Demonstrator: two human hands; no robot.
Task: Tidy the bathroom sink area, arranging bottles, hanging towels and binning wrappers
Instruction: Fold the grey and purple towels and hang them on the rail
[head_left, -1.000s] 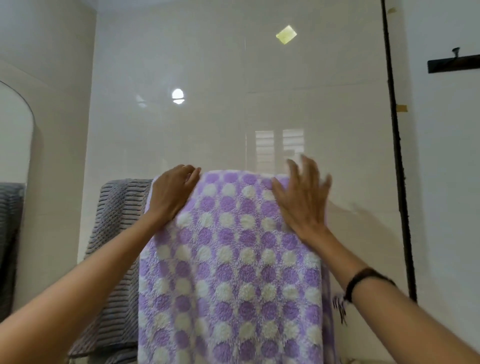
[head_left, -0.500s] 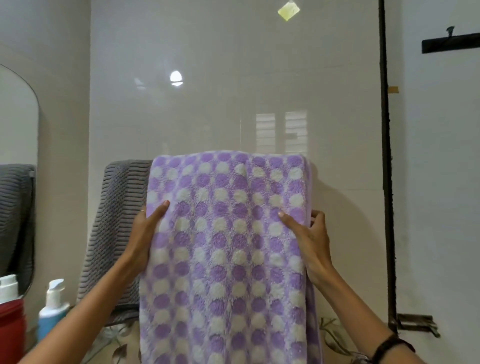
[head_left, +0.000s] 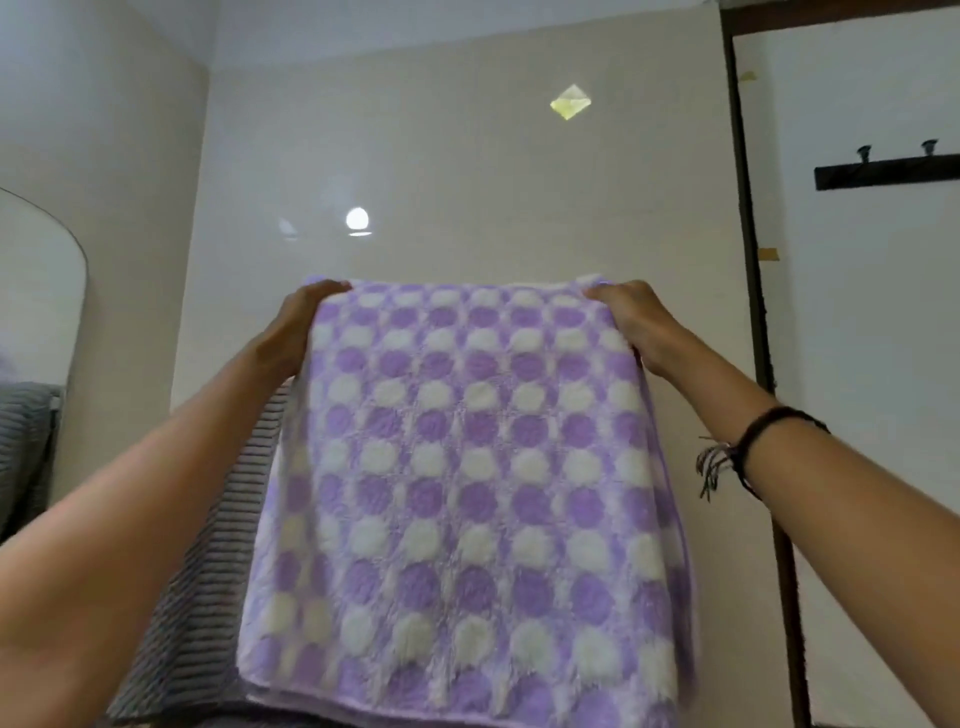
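Left hand (head_left: 298, 325) and right hand (head_left: 631, 325) each grip a top corner of the purple dotted towel (head_left: 467, 493); keep corners level, spread evenly beside grey towel (head_left: 208, 571).

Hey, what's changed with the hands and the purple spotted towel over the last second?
Both hands went from lying flat on the towel's top, down to its side edges, then back up. Now the left hand and right hand grip the top corners of the purple spotted towel. The towel stayed hanging, with the grey striped towel still beside it on the left.
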